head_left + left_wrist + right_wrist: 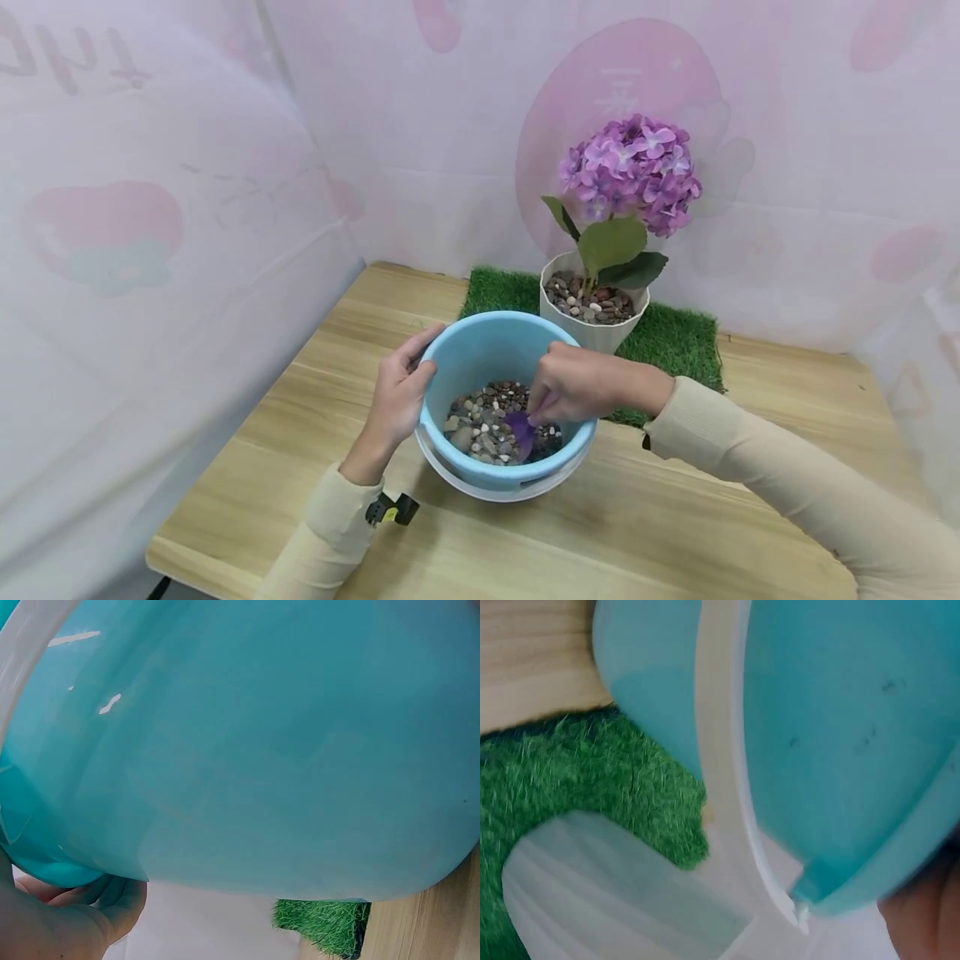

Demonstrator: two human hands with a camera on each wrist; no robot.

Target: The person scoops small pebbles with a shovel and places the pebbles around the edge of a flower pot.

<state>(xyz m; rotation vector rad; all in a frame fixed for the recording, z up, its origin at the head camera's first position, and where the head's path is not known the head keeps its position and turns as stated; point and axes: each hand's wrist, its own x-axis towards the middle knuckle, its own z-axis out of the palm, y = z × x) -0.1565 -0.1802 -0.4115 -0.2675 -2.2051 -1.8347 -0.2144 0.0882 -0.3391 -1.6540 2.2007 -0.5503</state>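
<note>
Tabletop edge [268, 410] well apart from bucket [498, 346], hands [393, 396] [572, 382] gripping rim [501, 477] left, purple scoop [521, 435] right

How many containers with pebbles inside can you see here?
2. One is the blue bucket, gripped by the left hand; the other is the white flowerpot, on the green mat behind the bucket, to its right. No others show.

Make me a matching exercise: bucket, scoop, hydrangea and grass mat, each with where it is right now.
Things:
1. Light blue bucket
2. Purple scoop
3. Hydrangea
4. Artificial grass mat

Places:
A. Rising from the white flowerpot
B. In the right hand
C. Under the flowerpot
D. Held at its rim by the left hand

Pairs: 1-D, 2-B, 3-A, 4-C
</note>
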